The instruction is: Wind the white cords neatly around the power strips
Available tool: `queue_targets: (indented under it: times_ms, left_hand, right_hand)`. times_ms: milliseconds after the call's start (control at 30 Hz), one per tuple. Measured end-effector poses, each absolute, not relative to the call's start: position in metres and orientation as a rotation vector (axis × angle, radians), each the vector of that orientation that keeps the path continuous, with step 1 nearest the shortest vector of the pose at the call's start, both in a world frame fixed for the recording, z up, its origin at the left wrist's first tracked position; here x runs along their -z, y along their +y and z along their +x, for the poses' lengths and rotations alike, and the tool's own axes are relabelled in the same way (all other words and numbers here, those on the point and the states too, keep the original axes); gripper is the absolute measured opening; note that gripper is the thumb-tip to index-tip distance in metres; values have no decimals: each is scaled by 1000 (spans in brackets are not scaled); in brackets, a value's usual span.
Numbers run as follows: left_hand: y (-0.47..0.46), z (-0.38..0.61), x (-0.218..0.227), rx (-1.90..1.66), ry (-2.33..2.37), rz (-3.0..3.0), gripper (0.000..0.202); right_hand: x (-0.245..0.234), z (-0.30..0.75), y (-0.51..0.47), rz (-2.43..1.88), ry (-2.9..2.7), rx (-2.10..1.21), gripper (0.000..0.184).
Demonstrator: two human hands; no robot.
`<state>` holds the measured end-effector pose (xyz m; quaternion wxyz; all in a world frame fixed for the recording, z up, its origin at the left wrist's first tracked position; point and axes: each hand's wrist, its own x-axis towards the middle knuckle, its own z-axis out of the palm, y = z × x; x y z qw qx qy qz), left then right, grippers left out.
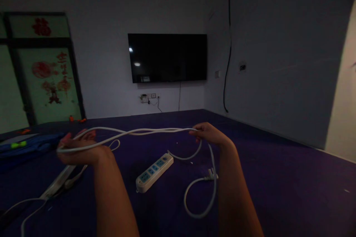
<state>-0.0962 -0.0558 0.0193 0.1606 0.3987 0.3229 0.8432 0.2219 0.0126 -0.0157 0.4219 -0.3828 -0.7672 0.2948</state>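
My left hand (79,151) and my right hand (209,134) are both closed on a white cable (139,132), which is stretched in doubled strands between them above a dark purple floor mat (278,181). The cable runs down from my right hand to a white power strip (154,173) with blue sockets lying on the mat. A loose loop of it ends in a plug (211,175) beside my right forearm.
A second white power strip (57,183) with its cord lies at the left. A blue object (30,145) sits at the far left. A dark television (167,57) hangs on the back wall above wall sockets (149,97). A decorated glass door (47,77) stands at the left.
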Motion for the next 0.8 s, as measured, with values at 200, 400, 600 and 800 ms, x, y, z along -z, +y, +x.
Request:
queue_targets:
  times_ms: [200,400,600,800]
  left_hand:
    - [-48,-122,-2,-2389,898,1132,24]
    - [-13,-127,17,-2619,1034,575,8]
    - [-8,-87,29,-1248,1589,1191,28]
    - [-17,-34,10,-888,872,1873,72]
  right_hand:
    - [10,201,16,-779,-1668,-915,34]
    - [-6,166,14,-533,-1114,-1037,30]
    - [-9,152,13,-400,-819,-1020,29]
    - [-8,137,15,-339,-733,-1114,27]
